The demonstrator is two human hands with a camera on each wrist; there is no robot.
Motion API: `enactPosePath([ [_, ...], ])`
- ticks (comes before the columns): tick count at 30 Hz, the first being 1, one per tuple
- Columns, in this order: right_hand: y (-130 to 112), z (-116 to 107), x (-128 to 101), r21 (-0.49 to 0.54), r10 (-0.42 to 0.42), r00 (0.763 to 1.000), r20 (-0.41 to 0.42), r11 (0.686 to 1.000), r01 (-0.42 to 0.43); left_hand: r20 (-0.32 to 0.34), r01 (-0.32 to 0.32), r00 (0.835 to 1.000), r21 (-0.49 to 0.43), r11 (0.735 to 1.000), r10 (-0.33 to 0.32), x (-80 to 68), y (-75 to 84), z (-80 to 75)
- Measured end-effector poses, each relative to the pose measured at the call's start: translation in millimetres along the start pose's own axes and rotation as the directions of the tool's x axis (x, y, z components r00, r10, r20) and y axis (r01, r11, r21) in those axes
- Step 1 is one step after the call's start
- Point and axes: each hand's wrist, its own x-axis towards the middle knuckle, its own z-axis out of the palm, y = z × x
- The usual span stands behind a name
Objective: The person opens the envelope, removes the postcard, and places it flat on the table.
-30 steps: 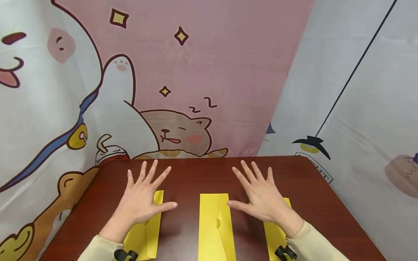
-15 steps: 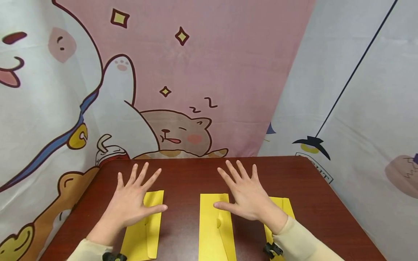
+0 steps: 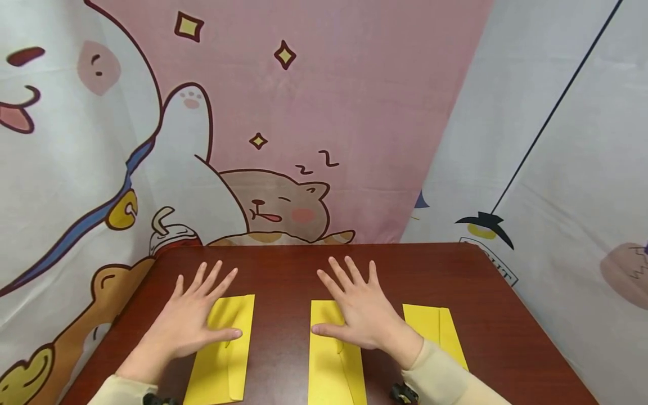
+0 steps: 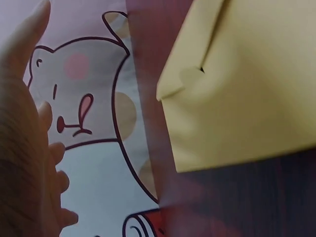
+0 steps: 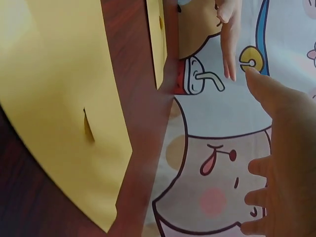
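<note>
Left envelope [image 3: 212, 374]: flat on the surface [image 3: 278, 349], under and beside the left hand; long axis runs away from the person, far end leaning right.
Middle envelope [image 3: 326, 374]: flat, partly covered in view by the right hand; long axis points nearly straight ahead; near end out of frame.
Right envelope [image 3: 425, 323]: flat, past the right wrist; long axis runs away, far end leaning left; near part hidden by the right sleeve [image 3: 437, 377].
Seams: lengthwise on all three, right of centre; middle one slants, with a small tab near its far part.
Left hand [image 3: 192, 320]: fingers spread, thumb out, above left envelope, gripping nothing.
Right hand [image 3: 361, 318]: fingers spread, thumb over middle envelope, gripping nothing.
Handling: looks like paper, so probably very light, bendy, easy to crease or tear; may slide on the smooth surface. Contents: cannot tell.
Hold: likely best pinched at a long edge or far corner, thumb over, fingers under; loose flap edge could lift or fold if taken there.
</note>
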Motion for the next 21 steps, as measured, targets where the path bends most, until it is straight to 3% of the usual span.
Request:
enactPosePath([
  [8, -18.7, 6.0, 8.9, -0.016, -0.040, 0.999, 0.021, 0.999, 0.040, 0.074, -0.049, 0.996, -0.112, 0.992, 0.057, -13.5, -18.1, 4.2],
  [17, -42.0, 13.4, 17.5, 0.025, -0.082, 0.995, 0.059, 0.996, 0.081, 0.129, -0.041, 0.990, -0.131, 0.991, 0.058, -21.5, -35.6, 10.8],
  [21, -52.7, 20.6, 20.6, 0.029, -0.107, 0.992, 0.068, 0.994, 0.105, 0.200, -0.012, 0.979, -0.142, 0.990, 0.041, -23.7, -40.8, 14.9],
])
